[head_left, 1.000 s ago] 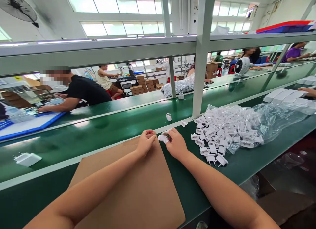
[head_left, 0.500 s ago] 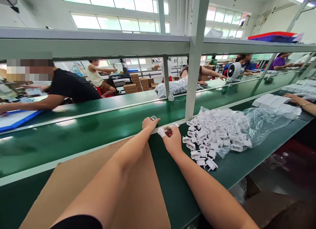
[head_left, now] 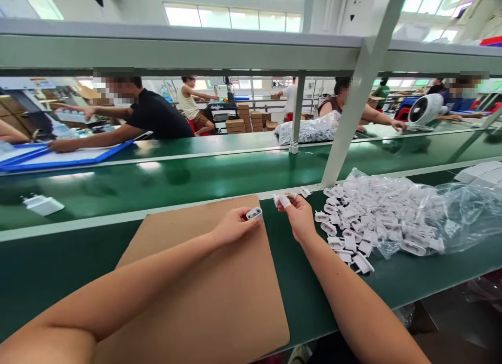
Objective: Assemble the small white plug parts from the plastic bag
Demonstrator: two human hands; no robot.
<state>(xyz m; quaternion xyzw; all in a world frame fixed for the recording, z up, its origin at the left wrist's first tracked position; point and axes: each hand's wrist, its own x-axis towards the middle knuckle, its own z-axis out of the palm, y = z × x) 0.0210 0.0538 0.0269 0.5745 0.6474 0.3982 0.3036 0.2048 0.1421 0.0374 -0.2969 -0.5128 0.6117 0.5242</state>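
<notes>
left hand (head_left: 234,224): grip clamped on a white housing (head_left: 254,214), held above the upper right corner of a cardboard sheet (head_left: 219,291). the housing's end faces the camera; a yellow-green part shows inside, too small to identify.

right hand (head_left: 301,217): grip together on a small white pronged piece (head_left: 276,201), held just right of the sheet, over the dark green counter (head_left: 292,280). white covering is noted at the fingertips. the two held parts are apart from each other.

a heap of white plug pieces (head_left: 345,242) lies on the counter to the right of the right hand, partly under and within a clear plastic bag (head_left: 465,212). one loose white piece (head_left: 305,192) lies just beyond the right hand, near the foot of a grey post (head_left: 343,134).

a white pronged plug (head_left: 44,205) lies on the green belt (head_left: 219,175) at far left. across the belt, a co-worker in a black top (head_left: 162,115) leans over a blue-edged tray (head_left: 98,152).
</notes>
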